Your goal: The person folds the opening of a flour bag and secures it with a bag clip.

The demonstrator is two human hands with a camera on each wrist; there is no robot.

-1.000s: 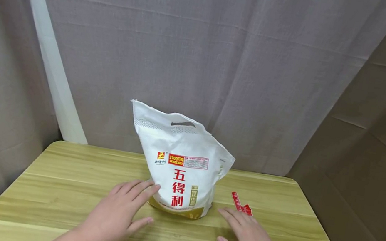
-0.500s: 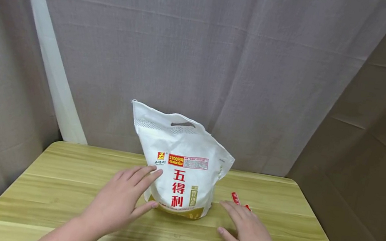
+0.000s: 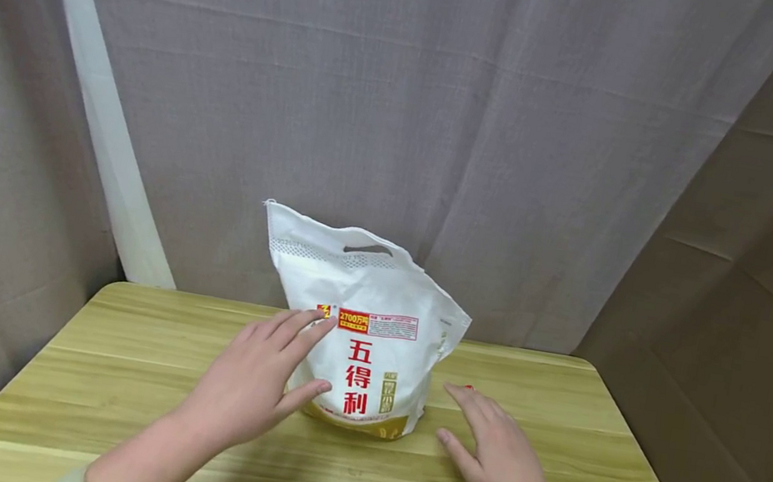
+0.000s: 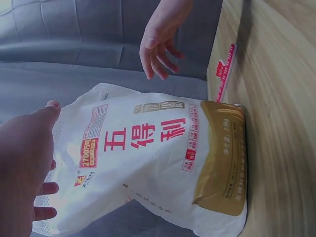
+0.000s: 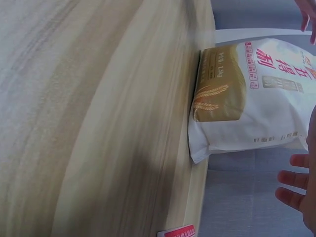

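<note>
While the white plastic flour bag with red characters and a golden base [image 3: 365, 330] stands upright near the middle of the pale wooden tabletop [image 3: 103, 398], both hands are only coming to it and nothing is lifted; the bag rests on its base, its top edge with the cut-out handle is untouched, so I judge the work to be at its very start, with the whole handling left to do.

The left hand [image 3: 254, 376] is at the bag's left front side; its fingers are straight and spread, the fingertips lie over the printed front near the small red label, and the thumb is close to the golden base; whether they really touch the bag I cannot tell, but this grip has hold of nothing. The right hand [image 3: 493, 452] hovers low over the tabletop, to the right of the bag and apart from it; its fingers are also stretched and relaxed, and it has nothing in it. Just behind its fingertips a thin red plastic strip [image 4: 224, 69] lies flat on the tabletop, near the bag's right side; the head view shows only its small end.
</note>
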